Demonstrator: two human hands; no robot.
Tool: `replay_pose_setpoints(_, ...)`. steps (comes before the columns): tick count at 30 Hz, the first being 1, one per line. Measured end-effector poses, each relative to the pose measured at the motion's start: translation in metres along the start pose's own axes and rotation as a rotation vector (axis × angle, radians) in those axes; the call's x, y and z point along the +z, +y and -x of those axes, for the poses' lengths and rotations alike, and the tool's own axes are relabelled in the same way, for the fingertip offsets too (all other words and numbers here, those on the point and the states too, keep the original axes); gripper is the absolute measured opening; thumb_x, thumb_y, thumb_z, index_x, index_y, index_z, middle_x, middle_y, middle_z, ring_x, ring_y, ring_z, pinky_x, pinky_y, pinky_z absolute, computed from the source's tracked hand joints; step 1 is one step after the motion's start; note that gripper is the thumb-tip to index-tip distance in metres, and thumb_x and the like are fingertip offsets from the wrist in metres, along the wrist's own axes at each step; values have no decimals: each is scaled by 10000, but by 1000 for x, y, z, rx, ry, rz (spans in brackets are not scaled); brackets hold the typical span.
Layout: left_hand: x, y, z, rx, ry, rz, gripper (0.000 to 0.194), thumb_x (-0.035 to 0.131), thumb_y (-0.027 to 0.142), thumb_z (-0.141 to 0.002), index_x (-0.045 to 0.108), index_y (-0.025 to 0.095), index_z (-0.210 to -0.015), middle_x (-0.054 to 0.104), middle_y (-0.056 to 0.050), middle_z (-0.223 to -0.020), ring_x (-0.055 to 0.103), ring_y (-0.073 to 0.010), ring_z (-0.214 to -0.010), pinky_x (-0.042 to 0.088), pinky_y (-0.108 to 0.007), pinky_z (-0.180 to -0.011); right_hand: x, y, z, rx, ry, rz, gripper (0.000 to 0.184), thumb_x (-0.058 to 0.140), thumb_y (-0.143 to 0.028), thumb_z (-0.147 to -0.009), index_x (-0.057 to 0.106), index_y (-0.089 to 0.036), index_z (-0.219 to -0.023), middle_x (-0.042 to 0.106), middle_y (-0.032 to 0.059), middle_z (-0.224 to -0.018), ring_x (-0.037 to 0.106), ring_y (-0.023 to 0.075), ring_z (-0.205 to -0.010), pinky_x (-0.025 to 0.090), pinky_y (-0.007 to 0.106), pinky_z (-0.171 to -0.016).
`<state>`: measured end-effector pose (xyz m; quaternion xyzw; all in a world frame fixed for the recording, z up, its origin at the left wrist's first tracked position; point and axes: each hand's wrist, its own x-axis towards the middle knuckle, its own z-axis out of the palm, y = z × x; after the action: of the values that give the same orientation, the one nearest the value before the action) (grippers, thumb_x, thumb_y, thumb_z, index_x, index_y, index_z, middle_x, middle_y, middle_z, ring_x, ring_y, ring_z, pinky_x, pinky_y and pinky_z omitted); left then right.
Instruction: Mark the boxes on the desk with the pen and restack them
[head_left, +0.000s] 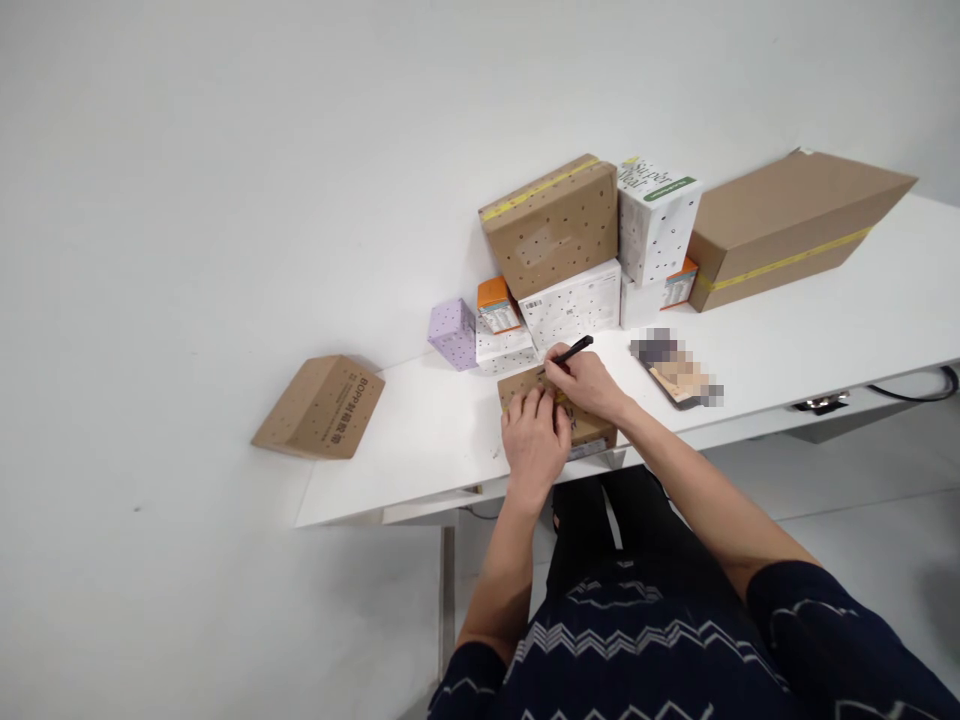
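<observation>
A small brown cardboard box [596, 432] lies at the front edge of the white table. My left hand [535, 440] rests on its top with the fingers spread out, holding nothing. Just to the right, my right hand [586, 384] is closed around a black pen [577, 349]. The back end of the pen sticks up past the thumb and index finger. Its tip is hidden by my hand, over the upper side of the box, so I cannot tell whether it touches the cardboard.
Behind my hands stand white boxes [574, 305], a brown taped box [562, 235] on top, a tall white box [660, 220] and a lilac box [453, 333]. A long carton [795, 230] is at right, another carton [330, 410] at left. A blurred flat object [675, 370] lies nearby.
</observation>
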<state>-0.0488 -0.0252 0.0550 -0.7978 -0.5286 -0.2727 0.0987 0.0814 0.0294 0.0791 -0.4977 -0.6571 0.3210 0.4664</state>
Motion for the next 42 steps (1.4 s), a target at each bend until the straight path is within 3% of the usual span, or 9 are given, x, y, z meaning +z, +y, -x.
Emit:
replay_pose_setpoints(8,-1,0,0,-5,21,4,291,490,273,-886,636,201,-1127,651,-81,-1193,537,-292,-1086,425,-440,-885,-15,41,21,41,498,-199,274,392,-393,-920,520,-210,-1080,620,46,-940,578,130,-646,485,283,-647)
replay_pose_setpoints(10,-2,0,0,-5,21,5,290,490,273,-886,636,200,-1125,653,-79,-1189,537,-291,-1083,427,-437,-882,-24,63,35,33,471,-5,309,361,-359,-939,527,-198,-1144,610,93,-1079,606,166,-771,496,327,-741)
replay_pose_setpoints(13,-1,0,0,-4,29,7,289,489,274,-886,640,197,-1121,657,-80,-1182,540,-292,-1075,425,-435,-879,-33,94,55,-1,182,444,362,345,-208,-926,542,-151,-1225,577,148,-1219,536,252,-1055,420,400,-928)
replay_pose_setpoints(16,0,0,0,-5,36,11,289,489,274,-887,641,202,-1122,658,-83,-1179,540,-294,-1083,422,-436,-880,-31,110,67,37,-94,790,446,337,-123,-895,511,-131,-1306,543,156,-1300,438,307,-1149,373,429,-938)
replay_pose_setpoints(19,1,0,1,-2,40,7,292,483,274,-890,641,201,-1124,659,-83,-1178,539,-290,-1088,421,-433,-884,-21,116,67,43,-179,966,465,339,-162,-909,478,-163,-1352,533,137,-1321,367,339,-1197,358,430,-902)
replay_pose_setpoints(27,-4,3,-1,-23,-1,-47,307,451,290,-908,640,196,-1131,651,-43,-1211,534,-264,-1101,420,-395,-902,-17,122,62,6,-171,1052,493,371,-163,-901,451,-225,-1383,522,120,-1337,381,325,-1184,358,413,-867)
replay_pose_setpoints(31,-2,3,-1,-25,-3,-43,309,449,297,-909,645,195,-1125,650,-43,-1212,532,-263,-1109,418,-394,-910,-38,124,65,241,132,1048,486,401,-296,-921,416,-191,-1396,470,180,-1351,386,350,-1156,344,453,-874)
replay_pose_setpoints(34,-1,3,1,-28,1,-38,307,451,294,-906,647,198,-1122,650,-51,-1211,532,-263,-1110,418,-400,-910,-57,128,64,471,338,1048,673,529,-487,-846,364,-156,-1409,379,260,-1376,364,402,-1169,324,500,-865)
replay_pose_setpoints(42,-3,4,1,-41,-9,-32,310,461,288,-900,648,201,-1130,651,-64,-1206,535,-269,-1111,419,-406,-915,-70,128,60,563,255,983,581,509,-449,-842,478,-119,-1320,532,246,-1201,450,378,-1088,339,497,-863)
